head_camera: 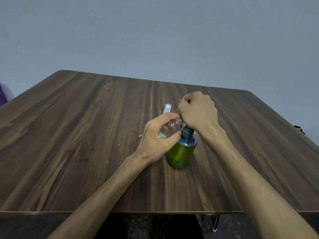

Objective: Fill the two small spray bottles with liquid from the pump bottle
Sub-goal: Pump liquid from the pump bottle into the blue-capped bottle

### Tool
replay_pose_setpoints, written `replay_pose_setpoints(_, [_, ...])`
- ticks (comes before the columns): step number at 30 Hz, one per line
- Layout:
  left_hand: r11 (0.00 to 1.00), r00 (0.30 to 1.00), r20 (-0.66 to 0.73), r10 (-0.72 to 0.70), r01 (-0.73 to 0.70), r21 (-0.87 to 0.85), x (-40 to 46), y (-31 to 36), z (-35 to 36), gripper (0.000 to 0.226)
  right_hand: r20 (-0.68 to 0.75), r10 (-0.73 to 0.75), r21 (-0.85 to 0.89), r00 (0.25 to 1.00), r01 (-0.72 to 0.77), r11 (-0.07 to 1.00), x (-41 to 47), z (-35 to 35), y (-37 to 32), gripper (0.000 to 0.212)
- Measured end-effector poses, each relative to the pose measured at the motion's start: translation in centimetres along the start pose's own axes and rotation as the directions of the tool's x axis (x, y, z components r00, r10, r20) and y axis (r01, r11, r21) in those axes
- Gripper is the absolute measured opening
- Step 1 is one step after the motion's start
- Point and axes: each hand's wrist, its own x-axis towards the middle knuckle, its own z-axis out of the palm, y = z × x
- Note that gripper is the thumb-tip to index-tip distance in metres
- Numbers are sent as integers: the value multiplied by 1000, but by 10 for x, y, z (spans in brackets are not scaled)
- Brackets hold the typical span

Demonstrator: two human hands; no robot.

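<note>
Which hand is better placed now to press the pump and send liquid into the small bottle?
Right. The right hand already rests on the pump bottle head, while the left hand holds the clear spray bottle tilted, its open neck at the nozzle.

A plain indoor room, kind unclear, is showing here. A dark wood-grain table (86, 135) is standing against a bare blue-grey wall (155, 31), its top scuffed and flecked with small crumbs. A thin metal leg (215, 221) is showing beneath the near edge, above a dark floor. Something purple (2, 95) is sitting at the far left edge.
</note>
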Motion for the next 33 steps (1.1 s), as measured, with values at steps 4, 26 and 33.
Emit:
replay_pose_setpoints(4, [1000,1000,-20,-11,10,-17,-1,2,0,31,5,-62,1,998,62,998,6,-6,-6,26])
replay_pose_setpoints(26, [994,995,-79,69,-61,92,-1,-2,3,28,71,-100,20,992,99,995,7,4,3,24])
replay_pose_setpoints(33, [994,993,-90,70,-61,95,-2,-2,3,28,85,-119,18,989,118,993,12,2,2,25])
